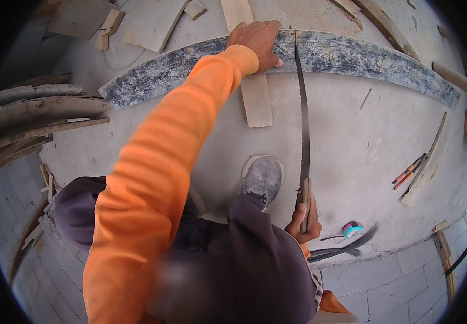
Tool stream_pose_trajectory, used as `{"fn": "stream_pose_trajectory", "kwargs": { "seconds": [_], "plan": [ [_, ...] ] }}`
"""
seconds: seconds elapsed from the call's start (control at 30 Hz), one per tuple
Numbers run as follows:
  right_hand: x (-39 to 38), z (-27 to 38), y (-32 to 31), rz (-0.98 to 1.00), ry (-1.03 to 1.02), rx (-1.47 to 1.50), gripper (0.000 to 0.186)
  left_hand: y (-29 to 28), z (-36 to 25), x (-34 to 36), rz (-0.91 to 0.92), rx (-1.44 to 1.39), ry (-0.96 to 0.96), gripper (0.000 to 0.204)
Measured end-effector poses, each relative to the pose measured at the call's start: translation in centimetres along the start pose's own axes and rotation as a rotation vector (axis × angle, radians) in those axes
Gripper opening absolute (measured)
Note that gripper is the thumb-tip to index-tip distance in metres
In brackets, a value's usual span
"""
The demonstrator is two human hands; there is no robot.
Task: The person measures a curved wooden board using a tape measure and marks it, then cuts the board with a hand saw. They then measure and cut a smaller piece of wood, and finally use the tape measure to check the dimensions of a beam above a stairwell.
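A long wooden board (pixel 352 56), stained blue-black and worn, lies crosswise in front of me. My left hand (pixel 256 44) clamps it near its middle, fingers over the far edge and thumb toward the near one. Under the board, a short pale plank (pixel 257 102) sticks out toward me. My right hand (pixel 304 221) is wrapped around the wooden handle of a handsaw (pixel 304 135). The saw's narrow toothed blade points away from me, its far end lying across the board just right of my left hand. Whether the teeth have cut in cannot be made out.
On the concrete floor at right lie a turquoise tape measure (pixel 352 229), dark strips (pixel 344 251), orange-handled pliers (pixel 409 171) and a thin wood strip (pixel 427 162). Rough boards (pixel 44 116) are piled at left. Offcuts (pixel 155 24) lie beyond the board. My shoe (pixel 263 181) stands on the near side.
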State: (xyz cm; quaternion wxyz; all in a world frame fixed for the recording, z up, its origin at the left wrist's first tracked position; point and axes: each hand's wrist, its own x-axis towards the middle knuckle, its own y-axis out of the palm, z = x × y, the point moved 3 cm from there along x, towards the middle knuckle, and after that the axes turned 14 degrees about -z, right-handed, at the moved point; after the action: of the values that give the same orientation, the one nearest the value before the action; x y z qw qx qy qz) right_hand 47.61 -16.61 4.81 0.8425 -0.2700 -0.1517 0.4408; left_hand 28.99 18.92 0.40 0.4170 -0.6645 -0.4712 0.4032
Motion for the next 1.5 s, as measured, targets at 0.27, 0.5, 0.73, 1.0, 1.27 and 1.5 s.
{"fn": "stream_pose_trajectory", "kwargs": {
  "seconds": [0.27,0.5,0.73,1.0,1.27,1.5],
  "plan": [
    [13.0,4.1,11.9,-0.080,-0.098,0.193,0.029,0.5,-0.8,-0.2,-0.014,-0.014,0.026,0.064],
    [0.5,0.0,0.7,-0.030,-0.100,0.032,0.034,0.0,0.1,-0.1,-0.041,0.011,0.012,0.064],
    [15.3,5.9,13.1,-0.027,-0.077,0.175,0.029,0.1,-0.6,0.1,-0.003,0.004,0.034,0.063],
    [1.9,1.2,2.8,-0.078,-0.059,0.091,0.032,-0.7,-0.1,0.0,0.034,0.032,-0.016,0.065],
    [10.4,3.1,10.2,-0.086,-0.107,0.183,0.029,0.2,-0.1,-0.4,-0.022,0.023,0.043,0.062],
    [2.9,0.7,3.1,-0.048,-0.061,0.089,0.034,-0.3,0.0,-0.1,-0.008,0.022,0.036,0.066]
  ]
}}
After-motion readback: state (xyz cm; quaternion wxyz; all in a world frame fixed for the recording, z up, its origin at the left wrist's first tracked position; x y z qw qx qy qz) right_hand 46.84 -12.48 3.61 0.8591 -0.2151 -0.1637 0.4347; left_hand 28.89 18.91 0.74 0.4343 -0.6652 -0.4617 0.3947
